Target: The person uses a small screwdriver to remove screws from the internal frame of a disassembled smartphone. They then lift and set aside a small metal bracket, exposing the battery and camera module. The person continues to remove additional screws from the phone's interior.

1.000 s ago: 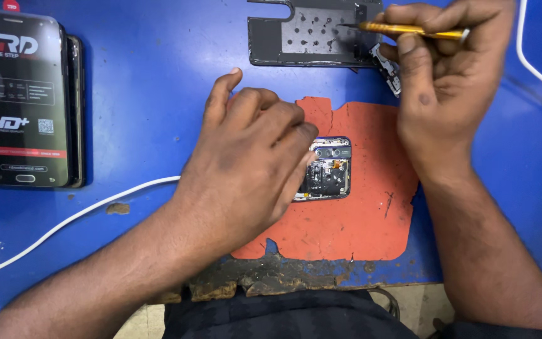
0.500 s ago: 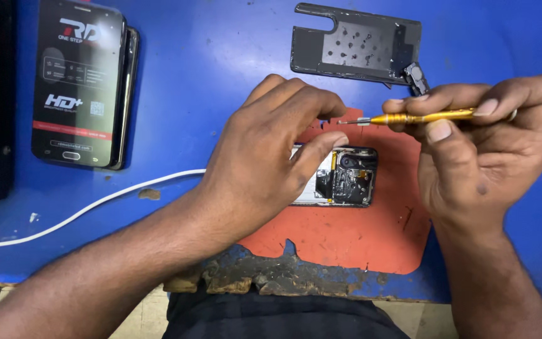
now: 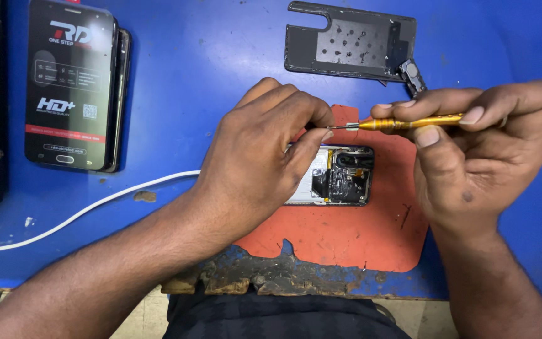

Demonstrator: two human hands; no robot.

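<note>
Bringing the gold screwdriver [image 3: 409, 123] down from the black cover [image 3: 349, 43], the right hand [image 3: 472, 150] grips it while the left hand [image 3: 265, 157] pinches thumb and forefinger at its tip, above the opened phone [image 3: 340, 176] on the orange mat [image 3: 346, 232], seemingly handling a screw.

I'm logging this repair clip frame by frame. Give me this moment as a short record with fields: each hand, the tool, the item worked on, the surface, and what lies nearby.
left hand: rests on the opened phone, fingertips pinched at the screwdriver tip
right hand: holds the gold screwdriver, level
opened phone: back off, insides showing
surface: orange mat on blue table
nearby: black back cover, boxed phone screen, white cable
</note>
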